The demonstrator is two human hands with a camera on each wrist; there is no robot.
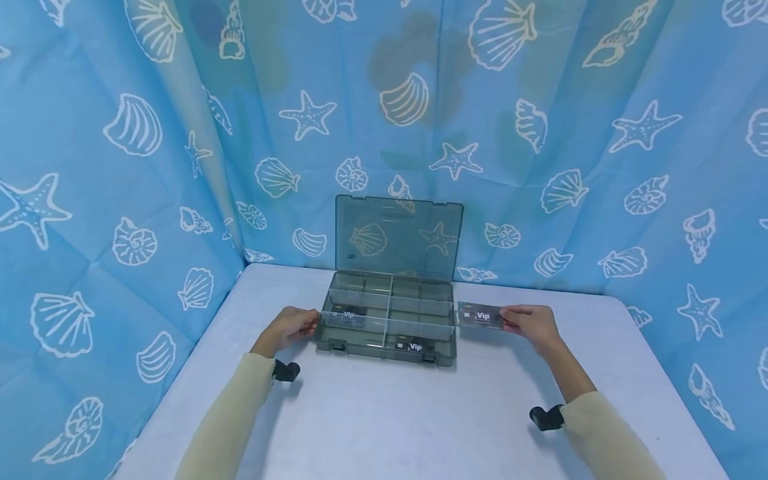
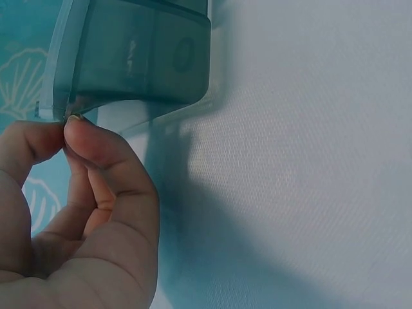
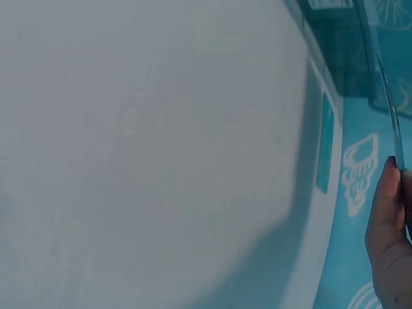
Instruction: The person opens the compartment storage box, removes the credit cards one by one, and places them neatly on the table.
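A grey see-through compartment box (image 1: 360, 350) stands on the table with its lid (image 1: 399, 237) raised at the back. Thumb and finger of my left hand (image 1: 291, 327) pinch the box's rim at its left side; the left wrist view shows the fingertips of that hand (image 2: 84, 193) right at the rim. My right hand (image 1: 537, 323) holds a dark "Vip" card (image 1: 471, 316) by one end, just beside the box's right wall. In the right wrist view the card (image 3: 393, 116) appears edge-on. One similar card (image 1: 414, 345) lies in the front right compartment, another card (image 1: 348, 315) in a left one.
A white cloth covers the table (image 1: 432, 413). Blue curtains (image 1: 360, 147) printed with shells and starfish hang behind it and along both sides. Thin dividers split the box into several compartments.
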